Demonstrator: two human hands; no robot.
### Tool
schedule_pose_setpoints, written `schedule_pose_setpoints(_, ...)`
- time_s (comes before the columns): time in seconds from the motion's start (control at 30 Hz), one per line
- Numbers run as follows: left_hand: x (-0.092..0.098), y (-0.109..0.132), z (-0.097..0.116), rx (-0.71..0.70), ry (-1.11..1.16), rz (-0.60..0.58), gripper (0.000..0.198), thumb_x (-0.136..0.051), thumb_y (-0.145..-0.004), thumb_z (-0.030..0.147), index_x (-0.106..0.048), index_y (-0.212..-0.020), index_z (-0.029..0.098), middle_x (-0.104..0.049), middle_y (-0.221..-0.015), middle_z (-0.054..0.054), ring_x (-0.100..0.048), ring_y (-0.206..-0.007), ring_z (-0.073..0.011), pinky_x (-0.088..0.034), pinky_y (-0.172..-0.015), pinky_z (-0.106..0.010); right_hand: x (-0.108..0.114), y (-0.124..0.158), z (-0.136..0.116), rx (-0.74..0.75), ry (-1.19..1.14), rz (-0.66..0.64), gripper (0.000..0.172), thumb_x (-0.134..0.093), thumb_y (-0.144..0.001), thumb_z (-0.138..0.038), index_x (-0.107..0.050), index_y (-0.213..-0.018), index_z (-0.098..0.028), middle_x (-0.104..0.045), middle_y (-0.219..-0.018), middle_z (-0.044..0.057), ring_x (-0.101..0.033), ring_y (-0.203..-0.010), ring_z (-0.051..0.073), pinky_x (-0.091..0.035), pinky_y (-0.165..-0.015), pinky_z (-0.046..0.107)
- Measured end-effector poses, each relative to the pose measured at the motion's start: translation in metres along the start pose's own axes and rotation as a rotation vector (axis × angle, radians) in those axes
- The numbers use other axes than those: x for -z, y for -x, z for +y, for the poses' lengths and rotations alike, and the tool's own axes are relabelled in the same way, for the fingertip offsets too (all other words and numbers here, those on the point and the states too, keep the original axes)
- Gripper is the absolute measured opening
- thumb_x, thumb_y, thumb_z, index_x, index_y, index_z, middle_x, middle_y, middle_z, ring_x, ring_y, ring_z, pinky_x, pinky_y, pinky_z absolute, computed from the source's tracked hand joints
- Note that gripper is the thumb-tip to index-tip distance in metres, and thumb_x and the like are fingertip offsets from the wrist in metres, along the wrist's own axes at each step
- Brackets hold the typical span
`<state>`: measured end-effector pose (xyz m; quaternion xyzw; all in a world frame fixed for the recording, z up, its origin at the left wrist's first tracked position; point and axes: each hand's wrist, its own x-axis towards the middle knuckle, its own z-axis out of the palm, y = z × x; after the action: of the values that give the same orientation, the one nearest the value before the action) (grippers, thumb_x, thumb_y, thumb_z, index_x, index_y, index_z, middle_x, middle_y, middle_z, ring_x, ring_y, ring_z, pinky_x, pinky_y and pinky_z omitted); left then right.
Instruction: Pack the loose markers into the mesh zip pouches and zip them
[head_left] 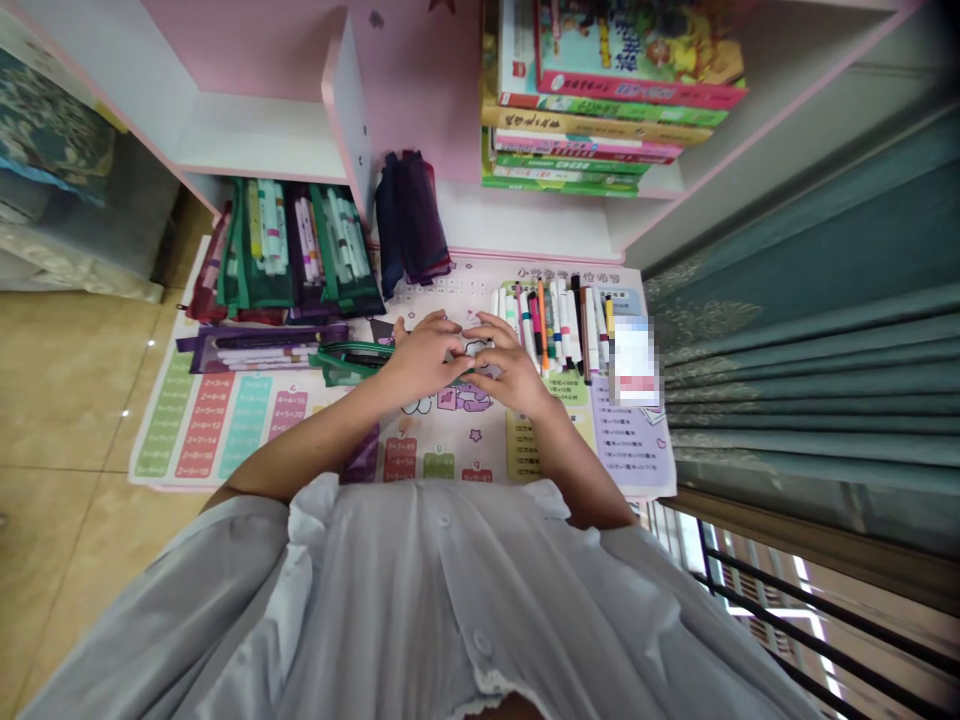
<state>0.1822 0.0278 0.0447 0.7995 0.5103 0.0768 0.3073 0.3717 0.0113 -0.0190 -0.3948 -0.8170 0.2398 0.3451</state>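
Observation:
My left hand [422, 357] and my right hand [510, 368] meet over the middle of a printed desk mat [247, 420]. Their fingers are curled together, pinching something small that I cannot make out. A green pencil case [346, 362] lies open just left of my left hand, touching it. A row of several markers and pens [559, 325] lies side by side right beside my right hand.
Several filled mesh pen pouches [300, 245] lean at the back left, with a purple case [255, 348] flat before them. A dark pouch [411, 215] stands against the pink shelf [420, 90]. Stacked books [600, 110] fill the shelf. A curtain [810, 330] hangs at right.

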Motion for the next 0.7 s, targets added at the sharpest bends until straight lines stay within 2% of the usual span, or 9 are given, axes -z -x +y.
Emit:
schedule_pose_setpoints(0.17,-0.003,-0.002,-0.002,0.013,0.067,0.054,0.012,-0.071,-0.08,0.032,-0.07,-0.073,0.022,-0.067,-0.126,-0.006,-0.043,-0.139,-0.0342,-0.02,-0.113,-0.073,0.0,0.0,0.0,-0.006,-0.005,-0.005,0.017,-0.072,-0.086,-0.033,-0.065,-0.073,-0.023,-0.064,-0.127,0.007,-0.039,-0.144,0.03,-0.04,-0.115,0.058)
schedule_pose_setpoints(0.3,-0.001,-0.002,-0.002,0.034,0.128,0.085,0.01,-0.07,-0.076,0.027,-0.067,-0.069,0.021,-0.071,-0.118,-0.005,-0.05,-0.131,-0.033,-0.029,-0.111,-0.068,0.001,0.0,0.001,-0.026,-0.011,-0.017,0.016,-0.073,-0.085,-0.034,-0.066,-0.074,-0.023,-0.063,-0.128,0.006,-0.039,-0.144,0.03,-0.04,-0.115,0.058)
schedule_pose_setpoints(0.4,0.003,-0.003,0.003,0.07,0.13,0.063,0.014,-0.065,-0.074,0.023,-0.063,-0.061,0.02,-0.073,-0.105,-0.004,-0.054,-0.127,-0.0321,-0.031,-0.111,-0.066,0.001,0.0,0.002,-0.012,-0.013,-0.011,0.017,-0.074,-0.084,-0.034,-0.066,-0.073,-0.024,-0.064,-0.127,0.006,-0.039,-0.144,0.03,-0.04,-0.116,0.056)
schedule_pose_setpoints(0.5,0.005,-0.004,0.007,0.073,0.073,0.011,0.02,-0.059,-0.075,0.02,-0.059,-0.056,0.018,-0.072,-0.094,-0.003,-0.057,-0.121,-0.0317,-0.027,-0.111,-0.07,0.0,0.0,0.003,0.01,-0.012,-0.002,0.017,-0.072,-0.085,-0.034,-0.067,-0.073,-0.023,-0.063,-0.127,0.006,-0.039,-0.144,0.029,-0.04,-0.117,0.054)
schedule_pose_setpoints(0.7,0.001,-0.003,0.001,0.055,0.046,0.041,0.019,-0.055,-0.081,0.019,-0.066,-0.065,0.021,-0.07,-0.117,-0.005,-0.046,-0.135,-0.0348,-0.019,-0.11,-0.076,0.001,-0.001,0.002,-0.031,0.015,-0.017,0.016,-0.073,-0.085,-0.035,-0.068,-0.074,-0.024,-0.064,-0.126,0.005,-0.039,-0.144,0.03,-0.04,-0.116,0.056)
